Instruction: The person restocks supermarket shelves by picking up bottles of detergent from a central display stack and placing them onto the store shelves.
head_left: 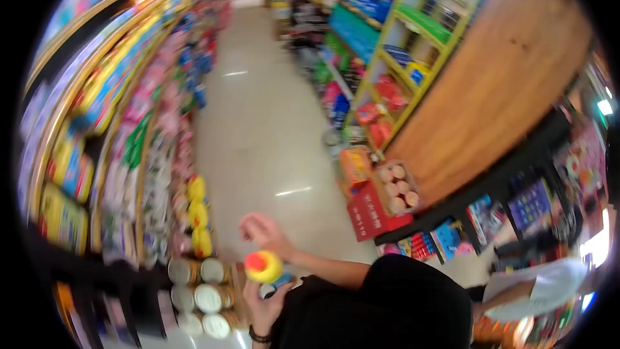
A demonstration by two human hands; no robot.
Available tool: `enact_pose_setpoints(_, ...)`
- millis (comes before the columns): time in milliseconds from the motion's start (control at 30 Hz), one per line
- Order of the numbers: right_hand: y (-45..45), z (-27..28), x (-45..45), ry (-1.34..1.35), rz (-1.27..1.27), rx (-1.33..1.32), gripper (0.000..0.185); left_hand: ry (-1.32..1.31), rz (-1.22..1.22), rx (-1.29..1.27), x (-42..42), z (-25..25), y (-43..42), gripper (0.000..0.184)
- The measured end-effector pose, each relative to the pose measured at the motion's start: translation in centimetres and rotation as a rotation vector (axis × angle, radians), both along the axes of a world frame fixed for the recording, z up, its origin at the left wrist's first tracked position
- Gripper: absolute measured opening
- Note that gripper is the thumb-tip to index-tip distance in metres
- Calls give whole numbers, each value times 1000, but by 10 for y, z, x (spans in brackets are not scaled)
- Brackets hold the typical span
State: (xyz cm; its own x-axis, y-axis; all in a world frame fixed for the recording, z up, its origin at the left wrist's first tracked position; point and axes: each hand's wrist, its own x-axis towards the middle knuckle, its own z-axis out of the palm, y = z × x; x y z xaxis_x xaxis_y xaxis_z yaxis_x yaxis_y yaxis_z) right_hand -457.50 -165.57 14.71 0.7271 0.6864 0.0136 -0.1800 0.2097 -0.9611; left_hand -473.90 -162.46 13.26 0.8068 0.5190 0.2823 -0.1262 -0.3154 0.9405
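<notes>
A yellow bottle-like container with an orange-red top (263, 267) stands at the lower middle, seen from above. My left hand (263, 310), with a dark beaded bracelet at its wrist, is closed around the lower part of it. Beneath the yellow part shows a blue and white piece (279, 282); whether it belongs to the same container I cannot tell. My right hand (260, 230) is just above the container, over the aisle floor, apart from it. Its fingers are loosely bent, somewhat blurred, and hold nothing visible.
Lidded jars (214, 298) stand in rows beside my left hand. Packed shelves (129, 136) line the left. A red carton (371, 210), a box of round pink items (397, 187) and a wooden panel (491, 77) are at the right. A person in a white top (555, 291) is at lower right.
</notes>
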Motion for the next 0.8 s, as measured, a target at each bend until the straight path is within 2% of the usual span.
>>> enact_pose_setpoints(33,10,11,12,-32,15,36,17,39,-10,-64,6,-2,13,52)
enact_pose_setpoints(100,17,21,37,-157,-3,28,18,137,38,-8,26,5,38,57)
enact_pose_setpoints(167,23,22,62,-348,-82,-68,20,-6,-23,-71,58,17,64,64)
enact_pose_setpoints(233,44,-26,98,-153,-174,-61,22,14,-93,-48,106,17,102,62)
enact_pose_setpoints(333,69,-50,132,-95,-169,-65,27,74,-203,26,141,1,138,62)
enact_pose_setpoints(400,92,-43,178,-63,-378,-262,32,127,-190,71,196,8,153,59)
enact_pose_setpoints(433,108,-64,210,-9,-406,-133,37,88,-182,127,227,16,159,50)
enact_pose_setpoints(467,118,-34,236,62,-451,-56,43,95,-267,164,257,19,169,49)
enact_pose_setpoints(500,127,-29,272,30,-433,-76,47,100,-354,198,286,22,179,47)
enact_pose_setpoints(567,150,-19,335,187,-485,44,49,217,-447,193,334,10,201,49)
enact_pose_setpoints(633,173,6,390,302,-501,117,48,206,-524,152,390,9,223,54)
enact_pose_setpoints(733,205,23,466,388,-453,214,48,46,-462,251,458,9,254,60)
enact_pose_setpoints(800,230,28,499,440,-391,249,48,55,-432,278,497,17,280,62)
